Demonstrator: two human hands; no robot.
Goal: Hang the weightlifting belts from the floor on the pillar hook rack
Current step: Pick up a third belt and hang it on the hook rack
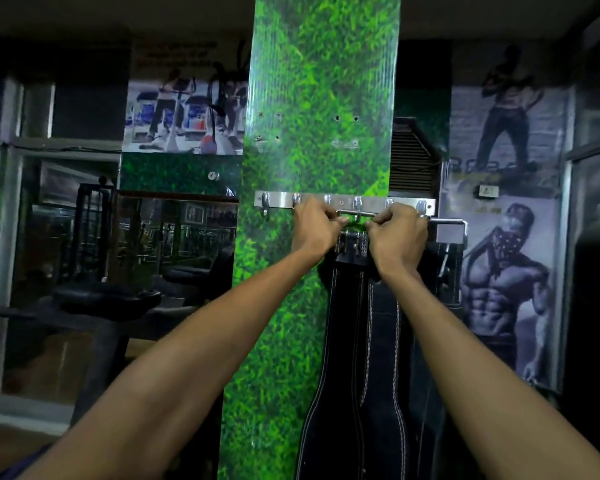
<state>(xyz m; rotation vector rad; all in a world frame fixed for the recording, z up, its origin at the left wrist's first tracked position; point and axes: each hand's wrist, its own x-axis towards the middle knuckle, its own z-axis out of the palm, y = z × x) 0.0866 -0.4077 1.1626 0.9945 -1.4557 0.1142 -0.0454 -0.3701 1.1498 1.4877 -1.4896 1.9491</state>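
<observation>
A steel hook rack [281,199] with several hooks is fixed across the green grass-patterned pillar [312,98]. A black weightlifting belt [347,341] with white stitching hangs down the pillar from its metal buckle [355,213], which sits at a middle hook. My left hand [314,228] pinches the buckle's left end and my right hand [397,233] pinches its right end. A second black belt [447,271] hangs from a buckle [447,222] at the rack's right end, partly hidden by my right arm.
Gym benches and machines [111,299] stand in the dim room at left. Posters [506,271] cover the wall at right. The two leftmost hooks [264,204] of the rack carry nothing.
</observation>
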